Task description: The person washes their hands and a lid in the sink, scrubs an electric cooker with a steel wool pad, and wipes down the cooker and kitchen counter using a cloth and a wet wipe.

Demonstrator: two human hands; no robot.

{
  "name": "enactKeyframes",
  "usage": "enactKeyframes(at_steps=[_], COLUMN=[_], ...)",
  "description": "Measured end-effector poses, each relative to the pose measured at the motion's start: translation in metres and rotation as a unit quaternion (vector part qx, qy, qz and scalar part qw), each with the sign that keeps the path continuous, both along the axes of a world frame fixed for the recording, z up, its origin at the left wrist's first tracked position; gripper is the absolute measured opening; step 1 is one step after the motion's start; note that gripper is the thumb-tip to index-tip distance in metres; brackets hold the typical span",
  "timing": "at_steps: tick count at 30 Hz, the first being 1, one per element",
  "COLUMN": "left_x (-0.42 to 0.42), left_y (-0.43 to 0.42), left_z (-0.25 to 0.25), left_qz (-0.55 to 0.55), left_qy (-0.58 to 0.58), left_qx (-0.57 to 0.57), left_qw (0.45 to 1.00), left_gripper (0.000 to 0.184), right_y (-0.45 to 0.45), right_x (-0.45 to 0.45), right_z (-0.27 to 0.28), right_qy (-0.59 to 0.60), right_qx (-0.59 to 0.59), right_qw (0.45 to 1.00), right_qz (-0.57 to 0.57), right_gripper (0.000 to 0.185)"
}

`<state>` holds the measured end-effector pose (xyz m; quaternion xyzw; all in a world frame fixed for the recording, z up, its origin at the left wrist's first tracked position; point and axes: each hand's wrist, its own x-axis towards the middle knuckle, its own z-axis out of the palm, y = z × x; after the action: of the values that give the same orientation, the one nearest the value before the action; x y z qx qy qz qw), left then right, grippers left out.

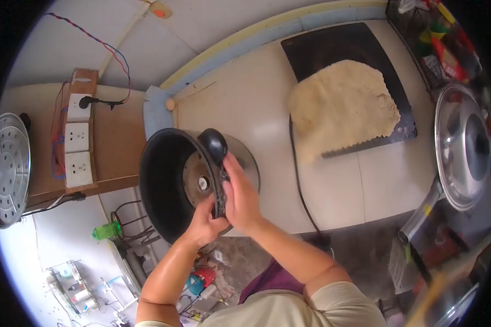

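A deep black round pot, tilted with its opening facing me, stands at the left of the pale worktop. Inside it a brown metal base with a small white centre shows. My left hand is closed on the lower right part of the rim. Beside it my right hand lies along the same rim, its fingers pressed together and pointing up towards a glossy black rounded knob or handle. A dark speckled strip shows between the hands and the pot; what it is cannot be made out.
A large flat beige sheet, perhaps dough, overlaps a black panel. A black cable crosses the worktop. At the right is a steel lid; at the left are wall sockets and a perforated steel disc.
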<state>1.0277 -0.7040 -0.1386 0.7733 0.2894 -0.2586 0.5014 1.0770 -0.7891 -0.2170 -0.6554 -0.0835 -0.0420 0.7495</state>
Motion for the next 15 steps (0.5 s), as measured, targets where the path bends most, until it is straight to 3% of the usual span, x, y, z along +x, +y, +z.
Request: enactKeyframes(at_steps=[3, 6, 8, 11, 12, 15], left_x=[0.0, -0.001, -0.004, -0.007, -0.01, -0.014], left_y=[-0.005, -0.006, -0.004, -0.004, -0.005, -0.005], left_z=[0.001, 0.004, 0.002, 0.0, -0.001, 0.002], left_qz=[0.003, 0.021, 0.005, 0.001, 0.004, -0.04], left_qy=[-0.055, -0.026, -0.029, -0.033, -0.034, -0.046], left_qx=[-0.014, -0.027, -0.036, -0.048, -0.05, -0.011], left_qw=[0.998, 0.999, 0.999, 0.998, 0.998, 0.998], left_gripper=[0.05, 0.047, 0.049, 0.05, 0.05, 0.05], right_y=[0.01, 0.01, 0.002, -0.016, 0.002, 0.026], right_x=[0.066, 0.071, 0.006, -0.024, -0.004, 0.089], right_z=[-0.036, -0.047, -0.033, -0.003, -0.025, -0.064], right_qy=[0.186, 0.16, 0.037, 0.028, 0.035, 0.15], right_qx=[-0.071, -0.104, -0.028, -0.001, 0.012, 0.004], right_qw=[0.947, 0.942, 0.994, 0.997, 0.998, 0.942], right_qz=[0.254, 0.277, 0.103, 0.076, 0.044, 0.299], right_gripper=[0.037, 0.042, 0.039, 0.039, 0.036, 0.033])
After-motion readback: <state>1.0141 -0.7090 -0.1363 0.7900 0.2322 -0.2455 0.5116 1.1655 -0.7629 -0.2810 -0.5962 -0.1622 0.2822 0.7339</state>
